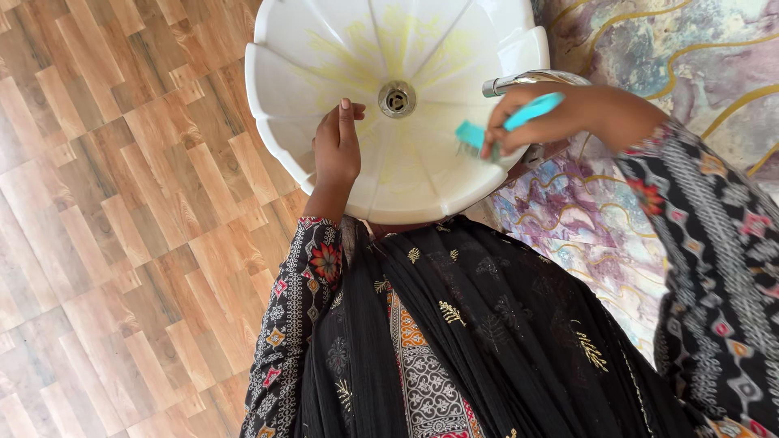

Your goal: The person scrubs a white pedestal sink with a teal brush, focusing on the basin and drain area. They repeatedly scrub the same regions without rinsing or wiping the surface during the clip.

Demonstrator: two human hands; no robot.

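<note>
Her right hand (531,122) grips a teal brush (487,130), bristles down near the basin's (276,73) right rim; the left hand (337,150), fingers loosely extended and empty, steadies against its near-left wall.

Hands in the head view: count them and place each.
2. The left hand rests inside the white basin; the right hand holds a teal brush near the tap.

no boxes, no packets, no labels, no signs, no screens to see anywhere
</note>
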